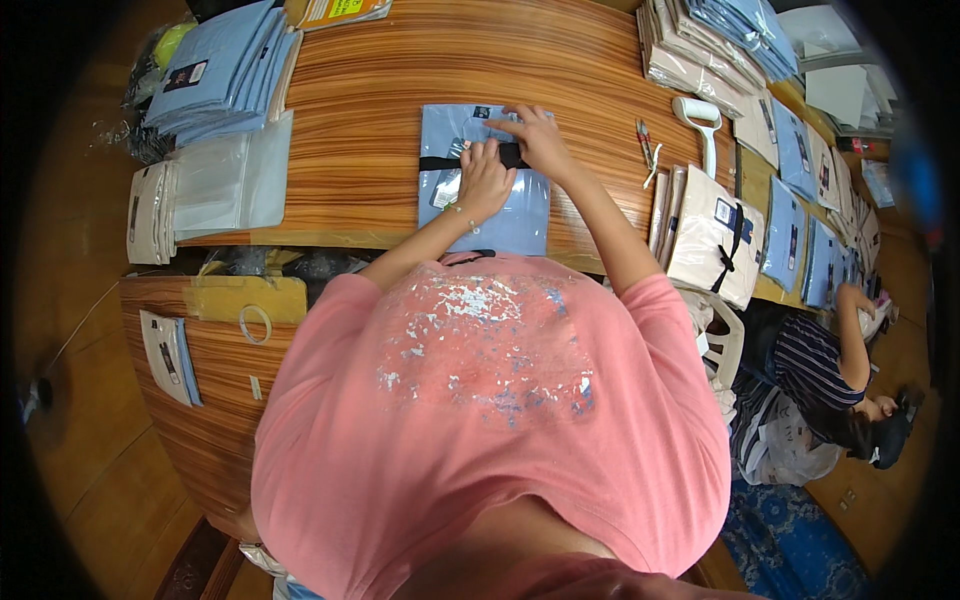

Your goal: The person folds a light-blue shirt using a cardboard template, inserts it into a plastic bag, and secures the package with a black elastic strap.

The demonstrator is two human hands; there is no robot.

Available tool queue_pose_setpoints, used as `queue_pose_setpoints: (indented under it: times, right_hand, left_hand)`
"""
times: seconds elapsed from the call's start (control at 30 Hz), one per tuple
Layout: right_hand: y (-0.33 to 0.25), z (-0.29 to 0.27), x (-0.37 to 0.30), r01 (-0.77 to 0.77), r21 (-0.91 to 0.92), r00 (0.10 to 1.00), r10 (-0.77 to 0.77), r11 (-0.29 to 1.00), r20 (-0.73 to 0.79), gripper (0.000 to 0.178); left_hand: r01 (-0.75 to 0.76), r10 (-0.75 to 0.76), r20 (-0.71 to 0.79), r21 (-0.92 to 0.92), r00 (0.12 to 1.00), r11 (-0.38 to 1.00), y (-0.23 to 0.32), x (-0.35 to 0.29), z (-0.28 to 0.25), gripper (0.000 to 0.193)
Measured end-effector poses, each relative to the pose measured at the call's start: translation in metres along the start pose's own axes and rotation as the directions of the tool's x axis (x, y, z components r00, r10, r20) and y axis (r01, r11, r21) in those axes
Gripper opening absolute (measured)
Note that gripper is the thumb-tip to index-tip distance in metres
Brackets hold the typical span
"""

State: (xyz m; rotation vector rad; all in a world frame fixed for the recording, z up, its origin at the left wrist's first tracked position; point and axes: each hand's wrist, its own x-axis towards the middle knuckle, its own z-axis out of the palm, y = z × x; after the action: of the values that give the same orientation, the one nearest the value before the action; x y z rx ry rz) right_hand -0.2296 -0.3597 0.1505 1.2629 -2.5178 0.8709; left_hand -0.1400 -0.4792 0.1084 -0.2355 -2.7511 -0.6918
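Note:
A folded light-blue garment in clear plastic (512, 215) lies in front of me on the wood-grain table (350, 120). A black ribbon (436, 163) runs across its middle, with a wider bunched part between my hands. My left hand (484, 185) rests on the packet, its fingers bent and closed down on the ribbon. Just beyond and to the right, my right hand (540, 142) has its front fingers stretched leftward over the packet's upper part. Its thumb side lies by the ribbon, partly hidden. Small dark and white labels show on the garment.
Stacked blue packets (225, 75) and clear plastic sleeves (240, 180) lie at left. To the right are a white-handled roller (709, 150), small snips (643, 135) and a beige packet tied with black ribbon (700, 250). Another person (815, 350) sits at far right.

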Motion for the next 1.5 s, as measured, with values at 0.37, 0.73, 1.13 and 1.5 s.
queue_pose_setpoints:
  times: [0.37,0.73,1.13,1.5]
  right_hand:
    - [0.008,0.0,-0.018,-0.102,0.107,0.969,0.074,0.989,0.237,0.012]
    - [-0.04,-0.019,-0.053,-0.236,-0.114,0.97,0.241,0.965,0.034,0.004]
    - [-0.031,0.012,-0.042,-0.315,0.044,0.949,0.316,0.948,0.0,0.012]
    - [-0.038,0.0,-0.048,-0.386,0.308,0.896,0.432,0.87,-0.098,0.007]
  left_hand:
    - [0.018,-0.019,-0.007,-0.096,1.0,0.995,-0.007,0.001,-0.003,0.028]
    - [0.067,-0.017,0.127,-0.404,0.992,0.912,-0.016,0.002,-0.011,0.021]
    - [0.167,-0.084,0.153,-0.685,0.985,0.709,-0.019,0.002,-0.023,0.021]
    - [-0.059,0.071,0.003,-0.514,0.998,0.856,-0.012,-0.006,-0.027,0.016]
